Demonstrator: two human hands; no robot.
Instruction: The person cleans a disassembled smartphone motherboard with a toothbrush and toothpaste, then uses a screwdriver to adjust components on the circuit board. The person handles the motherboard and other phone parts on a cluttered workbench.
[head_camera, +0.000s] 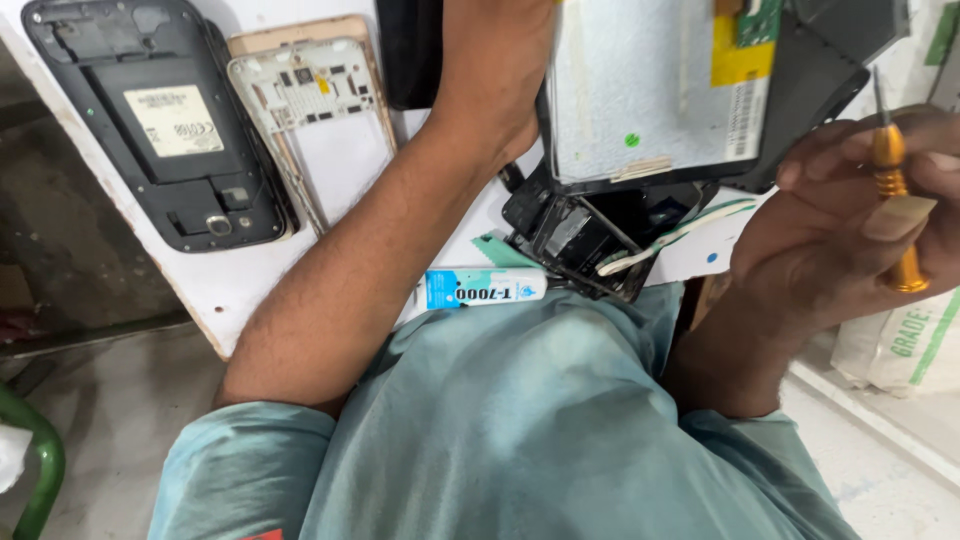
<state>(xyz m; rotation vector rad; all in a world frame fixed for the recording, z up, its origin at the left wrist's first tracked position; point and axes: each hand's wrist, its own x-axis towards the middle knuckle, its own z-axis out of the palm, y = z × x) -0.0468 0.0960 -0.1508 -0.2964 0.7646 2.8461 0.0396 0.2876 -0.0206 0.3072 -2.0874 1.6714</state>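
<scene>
Mid-teardown shot. Left hand (495, 60) is up at the top of frame, closed on the edge of the screen panel (650, 90) and holding it tilted so its silvery back faces the camera. You can see a yellow sticker and a bit of green board along the panel's upper right. Right hand (850, 230) is off to the right, fingers pinched shut around a small screwdriver (893, 200) with a gold handle, tip pointing up and not touching anything right now.

Under the panel, on the white worktop (230, 285), sits a pile of black parts (580, 240) with a toothbrush (670, 240) lying across it, and a glue tube (483, 288) just in front, close to the shirt. Further left there's an opened black phone (160, 120) with a gold frame (315, 110) right beside it.

My read: this is the inspect or pry stage, panel lifted clear and tool at the ready. The next move would need the driver tip brought down to the panel's edge or a screw on it, with the left hand keeping the panel steady. Go gentle, thin panels like that probably flex and crack easily.
</scene>
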